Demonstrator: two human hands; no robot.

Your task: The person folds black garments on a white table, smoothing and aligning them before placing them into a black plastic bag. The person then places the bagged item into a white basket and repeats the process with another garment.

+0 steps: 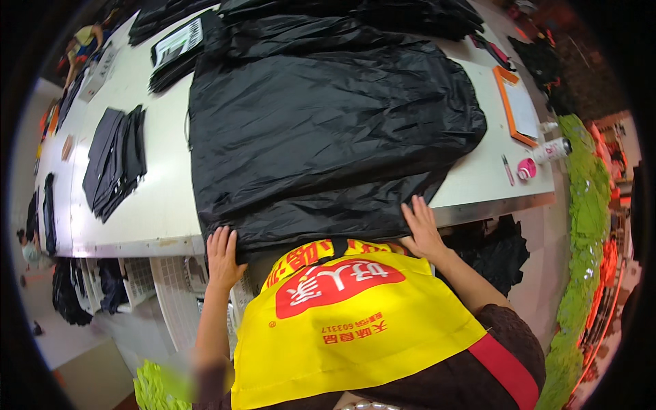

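Observation:
A large sheet of thin, shiny black fabric (pixel 321 130), creased all over, lies across the white table and hangs at its near edge; whether it is a sewn garment I cannot tell. My left hand (pixel 223 256) lies on its near left corner, fingers stretched out, thumb a little apart. On the near right edge rests my right hand (pixel 422 231), palm down with the fingers extended. Both hands touch the fabric without gripping it. Between them, the near edge meets my yellow apron (pixel 355 342).
On the white table (pixel 171 157) lie black folded pieces (pixel 116 160) at left and dark fabric stacks (pixel 410 17) at the back. An orange clipboard (pixel 517 106), a bottle (pixel 552 150) and a pen (pixel 508 170) sit at right. White crates (pixel 178 294) stand below; green material (pixel 588 205) hangs alongside.

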